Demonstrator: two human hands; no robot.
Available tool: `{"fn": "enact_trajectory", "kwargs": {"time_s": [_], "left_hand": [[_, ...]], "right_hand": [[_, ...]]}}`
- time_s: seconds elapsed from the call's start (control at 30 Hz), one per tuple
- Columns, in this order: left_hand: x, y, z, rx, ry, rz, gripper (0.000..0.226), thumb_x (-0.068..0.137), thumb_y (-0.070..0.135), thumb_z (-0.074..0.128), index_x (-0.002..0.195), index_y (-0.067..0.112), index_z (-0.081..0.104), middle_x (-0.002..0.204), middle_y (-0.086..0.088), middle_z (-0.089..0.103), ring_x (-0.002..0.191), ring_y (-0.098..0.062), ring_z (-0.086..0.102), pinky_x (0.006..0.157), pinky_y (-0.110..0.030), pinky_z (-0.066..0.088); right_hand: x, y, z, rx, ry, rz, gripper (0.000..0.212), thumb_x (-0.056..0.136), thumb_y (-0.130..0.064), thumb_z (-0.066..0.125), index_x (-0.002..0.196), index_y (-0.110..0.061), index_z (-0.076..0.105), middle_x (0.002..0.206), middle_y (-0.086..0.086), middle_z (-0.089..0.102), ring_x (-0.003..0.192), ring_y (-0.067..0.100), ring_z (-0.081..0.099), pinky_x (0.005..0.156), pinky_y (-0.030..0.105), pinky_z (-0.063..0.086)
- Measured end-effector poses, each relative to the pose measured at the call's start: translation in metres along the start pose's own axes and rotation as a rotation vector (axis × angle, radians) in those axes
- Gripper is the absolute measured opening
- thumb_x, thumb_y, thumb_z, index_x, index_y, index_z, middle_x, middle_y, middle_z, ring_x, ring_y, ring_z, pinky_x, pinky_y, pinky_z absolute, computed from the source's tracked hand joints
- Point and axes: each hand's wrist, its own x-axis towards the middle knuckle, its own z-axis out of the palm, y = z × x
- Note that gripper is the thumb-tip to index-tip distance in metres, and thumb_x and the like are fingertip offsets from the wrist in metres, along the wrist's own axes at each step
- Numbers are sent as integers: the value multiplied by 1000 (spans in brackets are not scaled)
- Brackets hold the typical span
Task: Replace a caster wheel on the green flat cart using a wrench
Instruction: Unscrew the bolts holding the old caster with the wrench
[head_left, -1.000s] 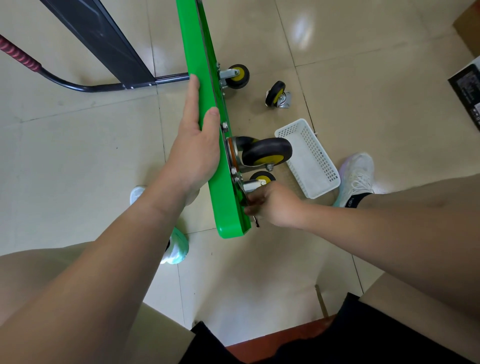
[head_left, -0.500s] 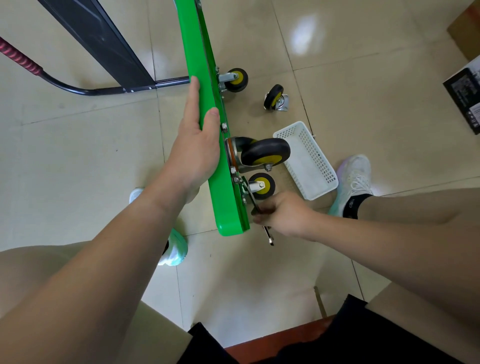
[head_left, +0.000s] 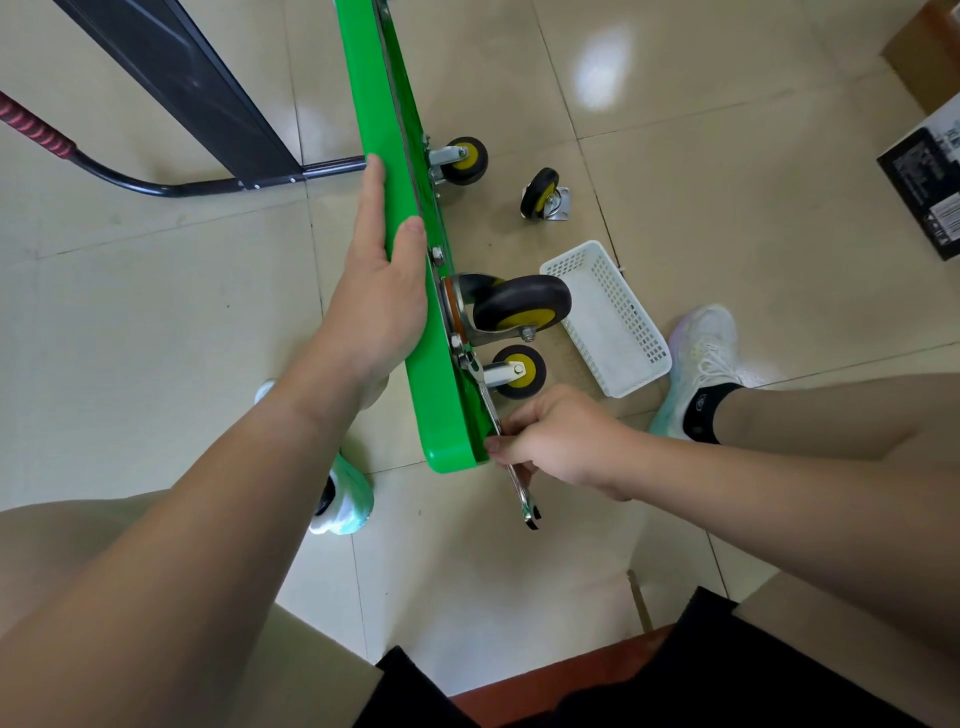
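Green flat cart (head_left: 374, 119) is standing on its long edge on the tile floor, underside facing right. Big caster wheel (head_left: 519, 306) is sitting bolted to that underside near the close end. Wrench (head_left: 488, 402) is lying along the underside, upper end on a nut just below the caster plate. R hand (head_left: 561, 441) is pinching the wrench shaft w/ curled fingers. L hand (head_left: 379, 291) is clasping the cart's top edge, thumb hooked over. Loose caster (head_left: 543, 195) & white basket (head_left: 608, 317) are lying on the floor just beyond.
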Motion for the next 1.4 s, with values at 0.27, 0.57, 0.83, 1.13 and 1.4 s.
{"fn": "enact_trajectory", "kwargs": {"time_s": [0.27,0.57,0.83,1.13,1.4], "left_hand": [[0,0,0,-5,-10,5,68,100,46,35,160,53,5,162,19,36,142,-9,48,118,-42,40],[0,-1,0,-12,-11,3,68,99,47,36,159,54,5,163,18,35,143,-9,47,119,-42,39],[-2,0,-1,6,-8,7,67,102,43,35,161,51,4,163,21,34,143,-7,46,121,-40,36],[-5,7,1,28,4,22,63,109,36,33,163,47,2,162,20,35,130,0,54,115,-37,44],[-5,7,4,28,10,18,68,100,44,34,161,52,4,160,19,40,125,-7,60,111,-43,49]], "right_hand": [[-5,-2,4,20,58,28,10,88,-26,76,83,-17,80,81,8,76,68,13,64,70,29,53],[1,-2,1,3,20,20,16,90,-27,73,89,-13,80,79,4,77,70,13,68,77,29,55],[19,8,1,-94,-21,-35,14,92,-26,71,91,-16,80,80,3,75,75,13,67,72,25,49],[62,15,-8,-344,102,-166,15,87,-15,76,101,-17,80,83,0,68,81,16,57,75,29,45],[47,19,-12,-382,118,-152,11,88,-21,74,96,-17,80,72,-4,63,70,12,52,61,17,38]]}}
